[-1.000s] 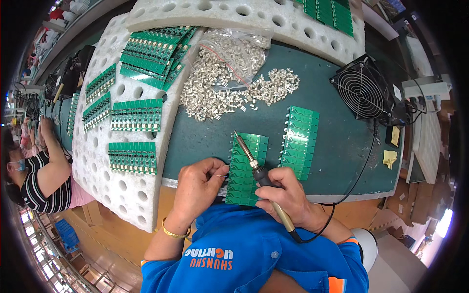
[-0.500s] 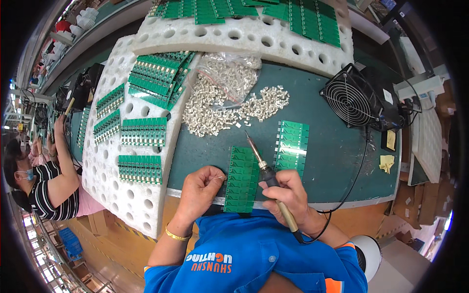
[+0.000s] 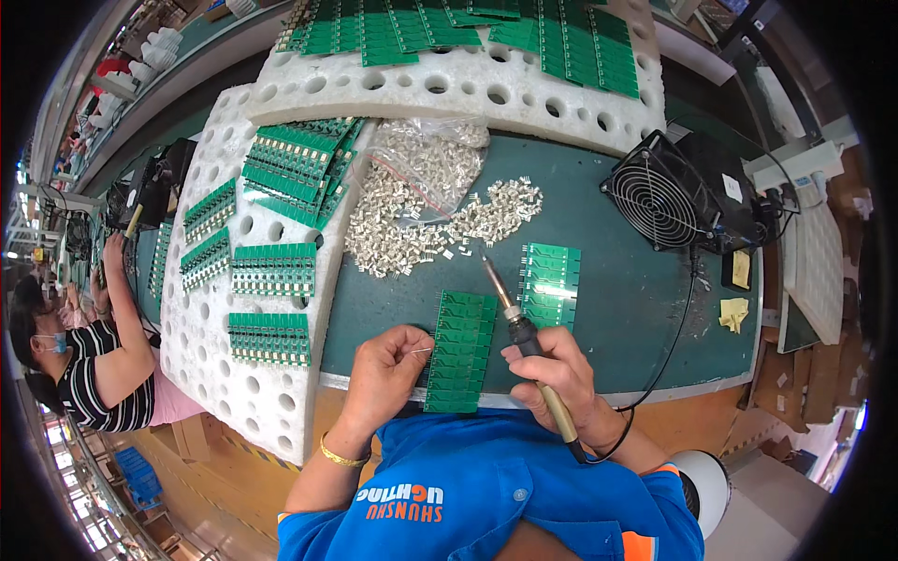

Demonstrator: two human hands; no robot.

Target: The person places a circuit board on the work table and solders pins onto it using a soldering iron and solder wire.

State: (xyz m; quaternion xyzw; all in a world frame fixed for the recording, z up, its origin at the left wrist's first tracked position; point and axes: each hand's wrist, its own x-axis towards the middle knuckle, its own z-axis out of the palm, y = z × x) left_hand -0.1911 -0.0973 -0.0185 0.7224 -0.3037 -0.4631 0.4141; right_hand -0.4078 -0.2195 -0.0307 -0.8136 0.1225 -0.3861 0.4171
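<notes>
My right hand is closed round the handle of a soldering iron, whose tip points away from me, just short of the loose white connectors. The fingers of my left hand pinch a thin silvery wire, which looks like solder. Its end is at the left edge of a green circuit board panel lying at the table's near edge. The iron's tip is apart from that panel. A second green panel lies to the right, beyond my right hand.
A clear plastic bag of connectors lies behind the loose pile. White foam boards with holes carry several green panels at left and back. A black fan stands at right, near the iron's cable. A co-worker sits at left.
The view has tilted slightly, so the table appears lower. The iron has shifted a little to the right, away from the near panel. My left hand keeps its pinch on the wire.
</notes>
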